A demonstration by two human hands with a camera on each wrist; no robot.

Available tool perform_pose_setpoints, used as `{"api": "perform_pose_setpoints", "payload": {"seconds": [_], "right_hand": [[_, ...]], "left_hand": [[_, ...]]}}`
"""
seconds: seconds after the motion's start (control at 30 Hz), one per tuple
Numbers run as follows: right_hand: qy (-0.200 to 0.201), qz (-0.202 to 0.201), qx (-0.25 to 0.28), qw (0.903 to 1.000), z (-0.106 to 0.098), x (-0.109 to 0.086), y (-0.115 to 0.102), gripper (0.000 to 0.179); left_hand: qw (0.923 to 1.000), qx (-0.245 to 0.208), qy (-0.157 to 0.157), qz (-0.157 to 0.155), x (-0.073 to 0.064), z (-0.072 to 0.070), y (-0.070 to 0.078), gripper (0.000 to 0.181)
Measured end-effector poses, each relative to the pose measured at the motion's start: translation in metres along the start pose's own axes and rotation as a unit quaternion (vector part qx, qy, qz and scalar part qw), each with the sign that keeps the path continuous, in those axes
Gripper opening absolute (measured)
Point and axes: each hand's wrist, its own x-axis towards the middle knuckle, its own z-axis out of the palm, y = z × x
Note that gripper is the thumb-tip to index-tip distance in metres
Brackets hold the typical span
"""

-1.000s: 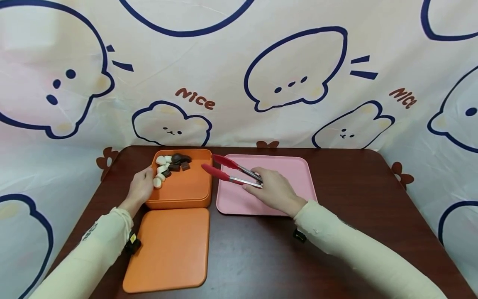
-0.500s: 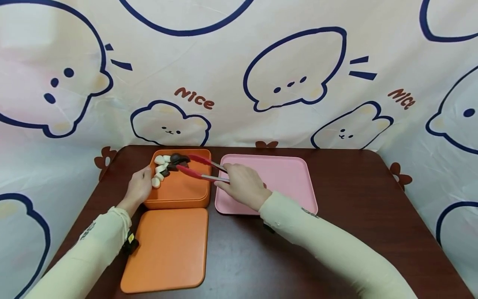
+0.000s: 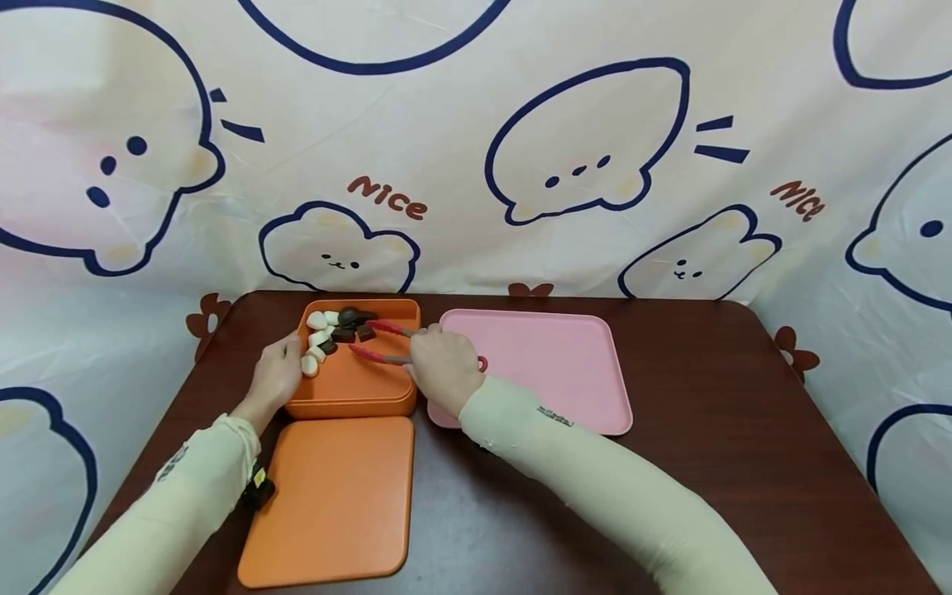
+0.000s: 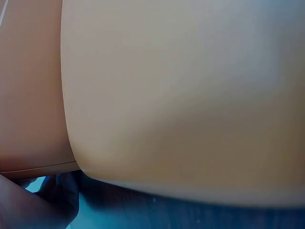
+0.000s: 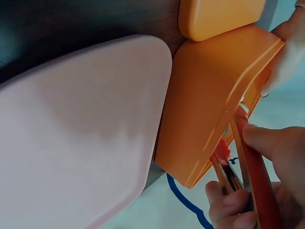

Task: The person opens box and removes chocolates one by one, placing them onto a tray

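An orange box (image 3: pixel 375 382) stands at the back left of the table, with several white pieces (image 3: pixel 317 320) and several dark brown, chocolate-like pieces (image 3: pixel 344 335) along its left and back. My left hand (image 3: pixel 275 373) grips the box's left wall. My right hand (image 3: pixel 446 370) holds red-and-silver tongs (image 3: pixel 377 356) across the box's right wall. The tong tips are spread apart inside the box, close to the rightmost brown block (image 3: pixel 366 332); whether they touch it I cannot tell. In the right wrist view, thumb and fingers press on both arms of the tongs (image 5: pixel 257 179).
A pink tray (image 3: pixel 546 364) lies just right of the box. In front of the box lies a flat orange lid (image 3: pixel 335 504). All stand on a dark brown table (image 3: pixel 692 388), with a patterned cloth (image 3: pixel 461 132) rising behind its back edge.
My right hand has moved left from over the pink tray, bringing the tong tips into the orange box beside the brown pieces. My left hand stays on the box wall.
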Motion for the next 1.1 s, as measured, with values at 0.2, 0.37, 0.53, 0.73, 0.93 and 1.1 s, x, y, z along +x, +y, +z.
{"api": "perform_pose_setpoints", "payload": {"seconds": [0.2,0.37,0.53,0.73,0.93,1.1], "right_hand": [[0.018,0.000,-0.008,0.9998,0.0057,0.0026,-0.0051,0.037],[0.000,0.008,-0.001,1.0000,0.0054,0.0048,-0.0072,0.035],[-0.010,0.009,-0.002,0.9999,0.0044,0.0073,-0.0097,0.034],[-0.008,0.003,-0.004,0.9999,0.0066,0.0085,-0.0111,0.031],[-0.008,-0.004,0.005,0.9999,0.0076,0.0098,-0.0094,0.028],[-0.006,-0.004,0.019,0.9998,0.0089,0.0089,-0.0059,0.029]], "left_hand": [[0.9999,0.004,0.010,0.006,-0.0023,-0.0009,0.0000,0.071],[0.9999,0.013,-0.004,-0.003,-0.0027,-0.0014,0.0005,0.067],[0.9999,0.013,-0.007,0.000,-0.0032,-0.0022,0.0013,0.066],[0.9999,0.010,-0.010,0.001,-0.0030,-0.0015,-0.0008,0.067],[0.9999,0.011,0.000,0.007,-0.0003,-0.0005,-0.0024,0.069],[0.9999,0.014,-0.002,0.002,0.0007,0.0001,-0.0023,0.067]]}}
